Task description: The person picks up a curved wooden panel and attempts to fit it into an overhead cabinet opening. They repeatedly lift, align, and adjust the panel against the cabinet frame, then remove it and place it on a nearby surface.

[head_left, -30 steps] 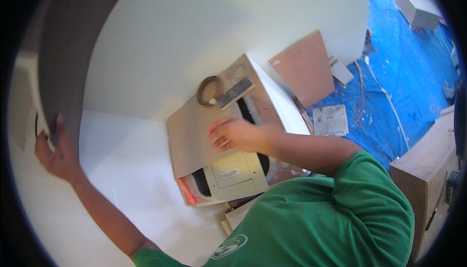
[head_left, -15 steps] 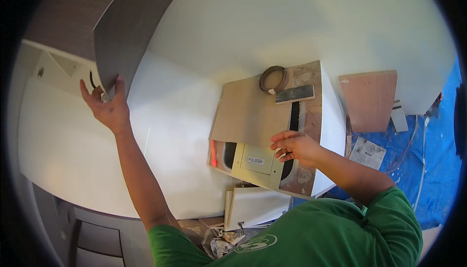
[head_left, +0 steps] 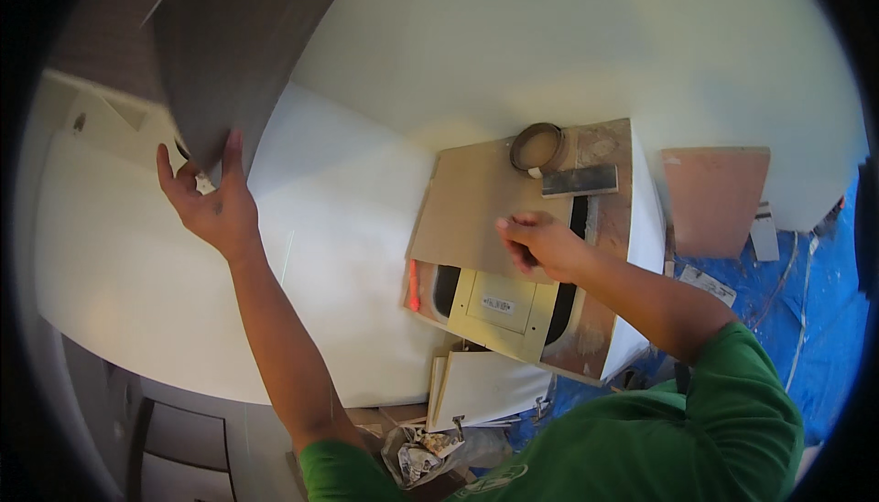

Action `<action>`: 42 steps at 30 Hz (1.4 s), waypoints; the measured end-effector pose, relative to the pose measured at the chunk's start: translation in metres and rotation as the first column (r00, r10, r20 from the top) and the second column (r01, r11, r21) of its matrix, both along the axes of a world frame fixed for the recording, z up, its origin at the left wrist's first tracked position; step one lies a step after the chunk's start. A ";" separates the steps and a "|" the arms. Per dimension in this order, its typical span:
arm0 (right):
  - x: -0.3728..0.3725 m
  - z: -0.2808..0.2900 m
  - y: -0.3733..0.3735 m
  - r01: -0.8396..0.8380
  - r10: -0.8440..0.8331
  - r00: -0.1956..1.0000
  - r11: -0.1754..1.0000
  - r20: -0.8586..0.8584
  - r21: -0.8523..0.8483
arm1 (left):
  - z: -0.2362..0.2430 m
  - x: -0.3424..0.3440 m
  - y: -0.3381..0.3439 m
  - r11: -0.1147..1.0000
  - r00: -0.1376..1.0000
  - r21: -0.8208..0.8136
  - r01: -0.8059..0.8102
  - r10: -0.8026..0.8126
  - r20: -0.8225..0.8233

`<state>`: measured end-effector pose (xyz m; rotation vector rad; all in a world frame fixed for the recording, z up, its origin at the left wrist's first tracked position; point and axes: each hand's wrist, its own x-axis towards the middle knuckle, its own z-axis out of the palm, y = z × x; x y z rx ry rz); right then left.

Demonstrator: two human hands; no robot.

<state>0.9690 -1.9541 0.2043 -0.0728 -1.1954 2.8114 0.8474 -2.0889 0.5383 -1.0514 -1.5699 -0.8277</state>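
Note:
My left hand [head_left: 220, 205] grips the lower corner of a dark brown cabinet panel [head_left: 229, 35] at upper left, thumb on its face; the pale underside [head_left: 128, 113] shows beside it. My right hand [head_left: 540, 244] hangs over a low box, fingers curled together, with nothing visible in them. On the box [head_left: 645, 237] are a beige sheet [head_left: 467, 191], a coiled brown band [head_left: 522, 145], a dark strip piece [head_left: 580, 180], a cream plate with a label [head_left: 494, 323] and an orange tool [head_left: 414, 284].
A plywood board [head_left: 714, 200] leans on the wall [head_left: 586, 44] at right, above a blue floor sheet [head_left: 824, 291]. White panels [head_left: 485, 383] and crumpled waste [head_left: 421, 452] lie below the box. Grey cabinetry [head_left: 183, 433] is at lower left.
My view has swung left since a second ago. My left hand stays on the panel. My right hand's fingers, apart half a second ago, have drawn together.

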 end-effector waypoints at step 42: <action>-0.305 0.240 0.142 -0.035 -0.276 0.642 0.921 -0.715 -0.387 | 0.000 0.007 0.014 0.941 0.937 -0.035 -0.337 0.339 0.085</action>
